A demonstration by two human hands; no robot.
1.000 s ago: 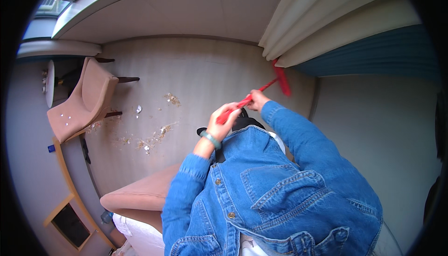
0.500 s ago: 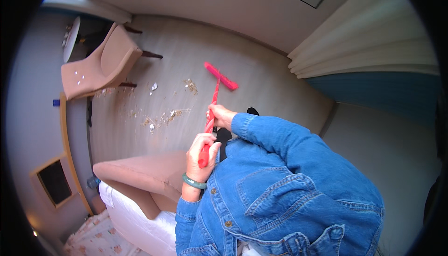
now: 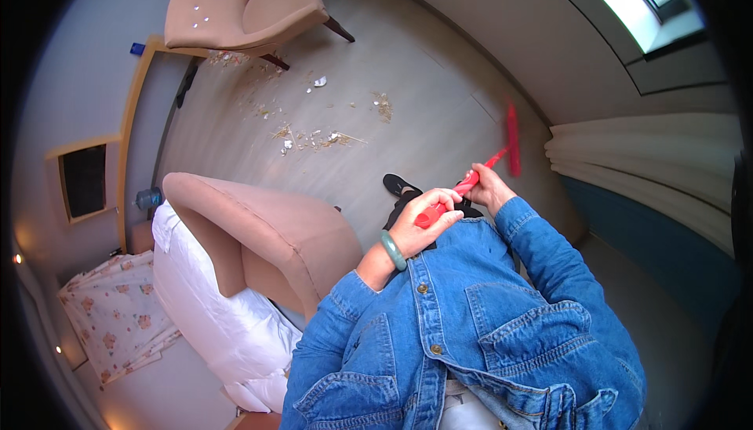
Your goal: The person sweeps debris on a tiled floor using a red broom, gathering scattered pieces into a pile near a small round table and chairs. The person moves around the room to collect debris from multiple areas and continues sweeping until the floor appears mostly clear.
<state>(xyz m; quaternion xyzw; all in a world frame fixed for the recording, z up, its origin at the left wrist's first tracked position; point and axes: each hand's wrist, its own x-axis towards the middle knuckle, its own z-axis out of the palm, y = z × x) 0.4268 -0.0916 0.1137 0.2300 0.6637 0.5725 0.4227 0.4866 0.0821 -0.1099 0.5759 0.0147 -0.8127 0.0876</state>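
Note:
I hold a red broom (image 3: 514,141) with a spiral-patterned handle. Around the top end of the handle my left hand (image 3: 416,228) is closed, a green bangle on its wrist. Further down the same handle, my right hand (image 3: 491,188) grips it too. The broom's head, blurred by motion, is at the right, close to the wall and the curtain. Scraps of white paper (image 3: 319,82) and straw-like litter (image 3: 382,107) are scattered on the grey floor (image 3: 416,77), left of the broom and apart from it.
A beige chair (image 3: 286,3) stands at the far left, with litter by its legs. A second beige chair (image 3: 314,234) is close on my left, beside a white-covered bed (image 3: 212,297). Cream curtains (image 3: 643,167) hang at the right. A blue water bottle (image 3: 147,198) stands by the left wall.
The broom has swung to the right, toward the curtain and away from the litter. Both hands have moved right with it and keep their hold. My view has shifted.

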